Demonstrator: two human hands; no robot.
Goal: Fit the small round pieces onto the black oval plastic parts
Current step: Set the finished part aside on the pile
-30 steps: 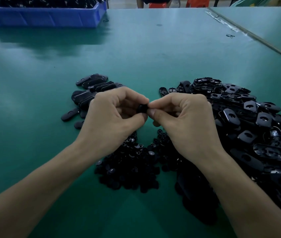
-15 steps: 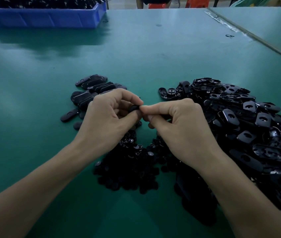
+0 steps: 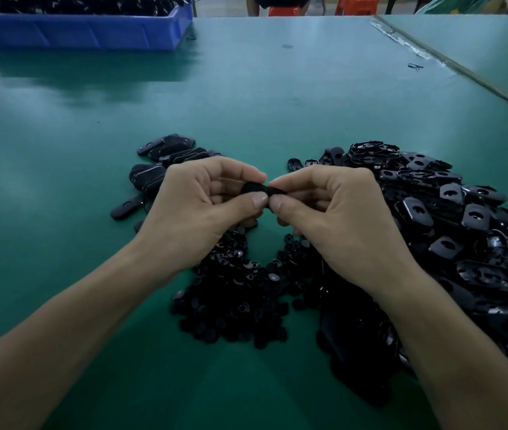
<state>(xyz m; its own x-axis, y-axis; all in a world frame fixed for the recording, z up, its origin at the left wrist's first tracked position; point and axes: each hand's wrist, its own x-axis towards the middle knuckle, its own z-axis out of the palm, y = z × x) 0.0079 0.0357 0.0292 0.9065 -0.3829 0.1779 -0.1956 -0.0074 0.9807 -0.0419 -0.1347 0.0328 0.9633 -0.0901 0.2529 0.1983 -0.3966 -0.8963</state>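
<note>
Above the green table, my left hand (image 3: 203,209) and my right hand (image 3: 333,212) meet fingertip to fingertip and pinch one black oval part (image 3: 262,190) between thumbs and forefingers. Most of that part is hidden by my fingers, and I cannot tell whether a round piece sits on it. Below my hands lies a heap of small round pieces (image 3: 234,299). A big pile of black oval parts (image 3: 451,218) spreads to the right. A smaller group of oval parts (image 3: 165,156) lies flat behind my left hand.
A blue bin (image 3: 85,32) full of black parts stands at the far left of the table (image 3: 277,97). A seam to a second table (image 3: 464,69) runs diagonally at the right. Red stools and a person's legs show beyond the far edge.
Both hands shifted slightly left and then back toward the centre, still pinching the same part. More of the black oval part now shows between the fingertips.
</note>
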